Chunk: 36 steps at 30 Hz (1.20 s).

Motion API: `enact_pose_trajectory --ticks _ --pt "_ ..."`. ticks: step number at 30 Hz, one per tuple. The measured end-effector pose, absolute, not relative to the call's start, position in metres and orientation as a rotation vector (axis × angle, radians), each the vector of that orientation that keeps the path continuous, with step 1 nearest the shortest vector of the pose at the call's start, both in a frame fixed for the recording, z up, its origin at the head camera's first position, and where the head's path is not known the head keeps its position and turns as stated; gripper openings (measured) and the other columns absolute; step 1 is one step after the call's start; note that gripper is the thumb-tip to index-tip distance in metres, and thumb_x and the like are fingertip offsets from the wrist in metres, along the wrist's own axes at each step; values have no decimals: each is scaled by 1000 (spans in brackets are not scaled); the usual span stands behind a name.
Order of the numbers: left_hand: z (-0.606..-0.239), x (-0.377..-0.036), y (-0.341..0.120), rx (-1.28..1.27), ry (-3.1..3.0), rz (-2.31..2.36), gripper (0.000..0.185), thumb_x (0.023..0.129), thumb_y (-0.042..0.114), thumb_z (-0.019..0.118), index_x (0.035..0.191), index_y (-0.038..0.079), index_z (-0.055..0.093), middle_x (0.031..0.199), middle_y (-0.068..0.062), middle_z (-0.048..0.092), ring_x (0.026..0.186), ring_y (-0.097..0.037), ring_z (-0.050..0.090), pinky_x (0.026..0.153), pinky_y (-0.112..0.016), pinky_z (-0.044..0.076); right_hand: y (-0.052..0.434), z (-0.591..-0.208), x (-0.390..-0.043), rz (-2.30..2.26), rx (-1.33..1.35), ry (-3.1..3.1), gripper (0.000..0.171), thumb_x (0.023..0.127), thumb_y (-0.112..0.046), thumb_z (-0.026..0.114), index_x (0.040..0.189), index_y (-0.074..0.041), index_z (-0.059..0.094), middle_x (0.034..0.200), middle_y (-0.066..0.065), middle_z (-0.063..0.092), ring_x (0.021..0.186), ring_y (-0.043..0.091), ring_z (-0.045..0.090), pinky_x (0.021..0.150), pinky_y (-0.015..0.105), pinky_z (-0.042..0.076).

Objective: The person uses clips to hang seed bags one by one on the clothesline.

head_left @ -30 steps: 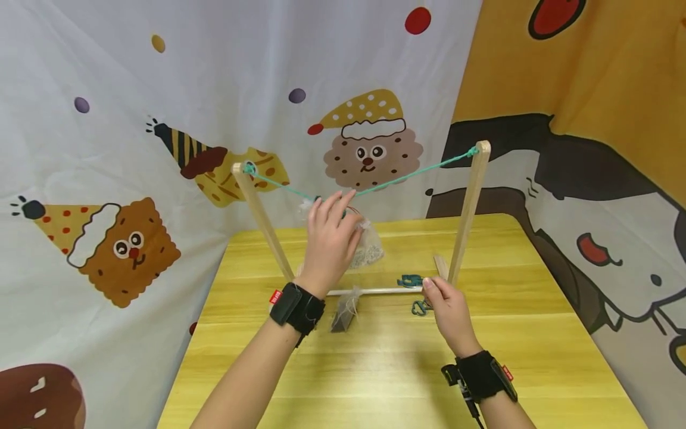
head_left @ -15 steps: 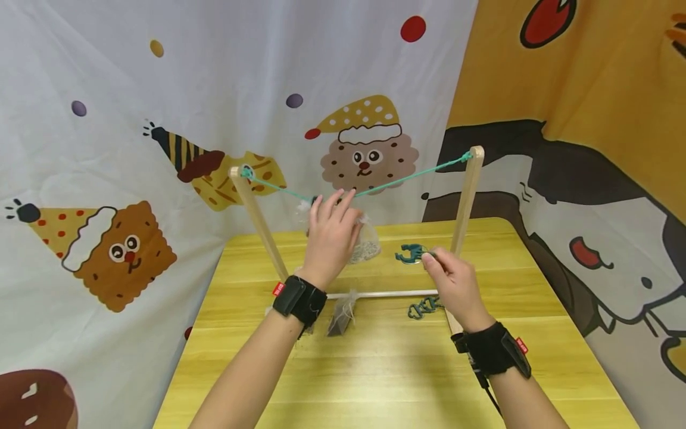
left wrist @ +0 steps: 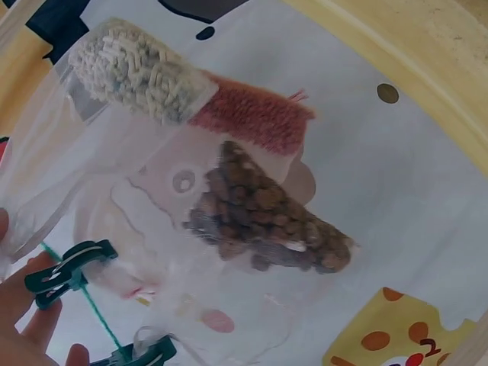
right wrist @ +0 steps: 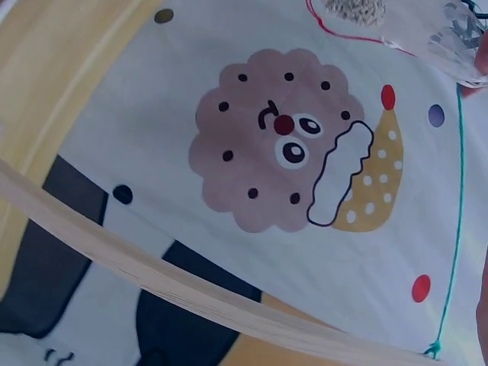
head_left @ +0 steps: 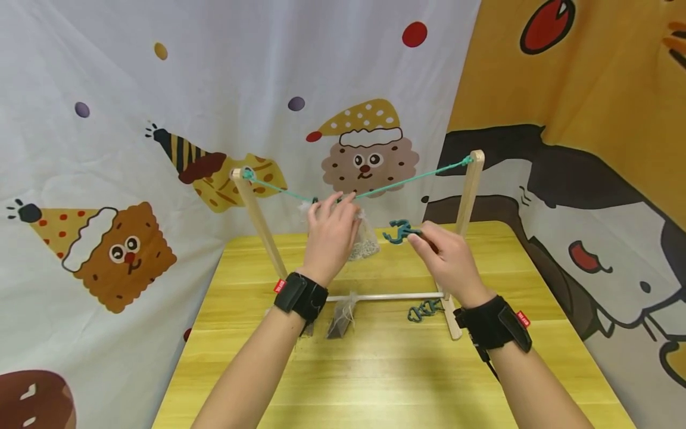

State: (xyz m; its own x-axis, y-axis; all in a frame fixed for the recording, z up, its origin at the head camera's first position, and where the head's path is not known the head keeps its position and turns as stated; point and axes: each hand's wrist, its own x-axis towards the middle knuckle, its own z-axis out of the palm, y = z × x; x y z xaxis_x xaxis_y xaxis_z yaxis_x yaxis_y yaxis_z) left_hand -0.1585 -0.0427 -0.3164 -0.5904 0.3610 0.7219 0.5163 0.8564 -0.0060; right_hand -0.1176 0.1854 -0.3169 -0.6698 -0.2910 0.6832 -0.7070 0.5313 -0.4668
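Note:
My left hand (head_left: 331, 238) is raised at a green string (head_left: 412, 178), pinching the top of a clear bag of whitish pellets (head_left: 365, 243) against it. In the left wrist view, this pellet bag (left wrist: 141, 72) hangs beside a bag of pinkish-red bits (left wrist: 255, 114) and a bag of brown pieces (left wrist: 263, 213). Two green clips grip the string there, a nearer clip (left wrist: 70, 273) by my fingers and a lower clip (left wrist: 149, 352). To the right, my right hand (head_left: 451, 261) pinches a green clip (head_left: 399, 231), its jaws pointing left toward the bag.
The string runs between a left wooden post (head_left: 259, 223) and a right wooden post (head_left: 470, 193), joined low by a white rod (head_left: 399, 296). Several green clips (head_left: 424, 310) lie near the right foot. A bag with dark contents (head_left: 340, 322) lies on the table (head_left: 375, 381).
My right hand has lifted a green clip from near the rod, up and left toward the string. My left hand stays at the bag and string.

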Motion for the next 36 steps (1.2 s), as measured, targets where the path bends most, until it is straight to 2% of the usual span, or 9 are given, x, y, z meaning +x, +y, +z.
enact_pose_trajectory --ticks 5,11,21,31,36 --pt "-309 -161 -39 -585 -2295 -212 16 91 26 52 103 15 52 113 -1 57 117 -22 40 94 -45 27 178 -304 -127 887 855 -2242 27 89 -24 56 67 -18 41 61 -7 28 50 6 26 47 22 22" --pt "-304 -162 -37 -532 -2302 -200 16 90 29 52 101 17 56 98 2 59 101 -19 47 90 -39 31 168 -294 -135 675 941 -2220 26 88 -27 56 69 -17 41 63 -5 30 52 8 26 48 24 22" --pt "-303 -160 -37 -561 -2274 -300 17 89 29 54 101 19 62 91 5 60 87 -15 49 87 -35 33 162 -295 -143 506 958 -2245 25 90 -30 54 71 -16 43 64 -5 33 52 8 27 47 24 23" --pt "-305 -157 -41 -610 -2246 -294 18 90 27 54 102 21 65 94 4 60 87 -16 50 87 -36 33 156 -298 -150 518 986 -2284 24 91 -31 50 74 -16 45 67 -5 35 53 8 28 49 23 26" --pt "-306 -156 -42 -604 -2255 -299 18 90 28 54 102 20 65 93 4 61 86 -15 50 86 -35 33 155 -298 -151 522 962 -2245 23 90 -29 54 72 -16 44 66 -5 35 52 8 28 48 24 25"
